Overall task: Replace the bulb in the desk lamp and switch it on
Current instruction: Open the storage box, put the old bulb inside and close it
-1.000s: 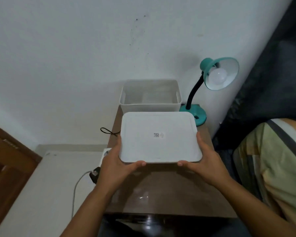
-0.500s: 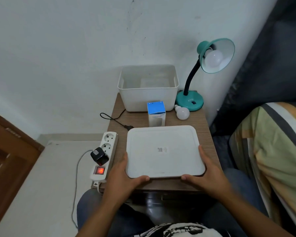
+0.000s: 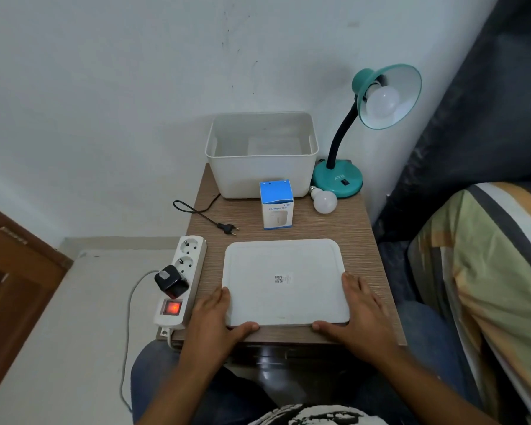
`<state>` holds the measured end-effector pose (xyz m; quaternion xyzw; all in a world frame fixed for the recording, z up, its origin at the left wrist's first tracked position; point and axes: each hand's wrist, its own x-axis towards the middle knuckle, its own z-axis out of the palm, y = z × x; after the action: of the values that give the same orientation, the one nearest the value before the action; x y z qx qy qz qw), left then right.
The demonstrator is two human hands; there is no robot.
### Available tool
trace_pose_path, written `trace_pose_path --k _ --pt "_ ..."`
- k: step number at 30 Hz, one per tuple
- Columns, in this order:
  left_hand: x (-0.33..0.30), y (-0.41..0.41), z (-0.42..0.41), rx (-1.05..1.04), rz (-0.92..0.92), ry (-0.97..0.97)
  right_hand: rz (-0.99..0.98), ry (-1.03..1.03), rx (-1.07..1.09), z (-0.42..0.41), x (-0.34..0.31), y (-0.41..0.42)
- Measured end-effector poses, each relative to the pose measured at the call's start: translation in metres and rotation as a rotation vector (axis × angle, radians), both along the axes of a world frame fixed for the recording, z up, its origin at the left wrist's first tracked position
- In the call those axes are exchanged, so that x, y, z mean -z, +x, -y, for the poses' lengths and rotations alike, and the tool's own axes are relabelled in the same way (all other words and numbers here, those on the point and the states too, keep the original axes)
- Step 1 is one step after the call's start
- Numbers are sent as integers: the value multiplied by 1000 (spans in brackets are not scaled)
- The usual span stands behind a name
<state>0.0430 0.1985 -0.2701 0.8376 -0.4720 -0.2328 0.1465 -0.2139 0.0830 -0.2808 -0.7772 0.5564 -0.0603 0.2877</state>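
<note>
A teal desk lamp (image 3: 337, 179) stands at the back right of the small wooden table (image 3: 359, 240), with a white bulb (image 3: 382, 102) in its shade. A loose white bulb (image 3: 324, 200) lies beside the lamp base. The lamp's black plug (image 3: 227, 229) lies unplugged on the table. A white lid (image 3: 284, 280) lies flat on the table's near half. My left hand (image 3: 218, 320) grips its near left corner and my right hand (image 3: 360, 314) grips its near right corner.
An open white plastic bin (image 3: 261, 176) stands at the back. A small blue and white box (image 3: 276, 205) stands in front of it. A white power strip (image 3: 181, 280) with a lit red switch and a black adapter lies at the table's left edge. Striped bedding (image 3: 488, 271) is at right.
Both hands brought the lid down from in front of the bin and toward me. It now lies flat on the table, and the box and loose bulb show behind it.
</note>
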Motion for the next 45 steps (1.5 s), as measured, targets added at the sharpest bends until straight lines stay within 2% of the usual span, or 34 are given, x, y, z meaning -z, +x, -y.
trace_pose_path --k 10,17,19,24,29,35,42,45 --pt "7 2 8 -1 21 -22 -72 -61 -15 8 5 0" --pt "-15 20 46 -48 2 -116 137 -123 79 57 -8 16" --pt "-26 30 64 -17 23 -177 152 -139 93 74 -12 24" --pt "-64 58 122 -73 -74 -315 135 -152 88 117 -21 46" --pt "-96 90 178 -37 -2 -518 155 -223 128 162 -30 66" --pt "-108 123 228 -98 -13 -378 32 -216 166 200 -24 84" --pt "-111 128 241 -108 -86 -413 99 -166 173 203 -21 84" --pt "-111 128 240 -127 -88 -421 202 -125 180 191 -26 78"
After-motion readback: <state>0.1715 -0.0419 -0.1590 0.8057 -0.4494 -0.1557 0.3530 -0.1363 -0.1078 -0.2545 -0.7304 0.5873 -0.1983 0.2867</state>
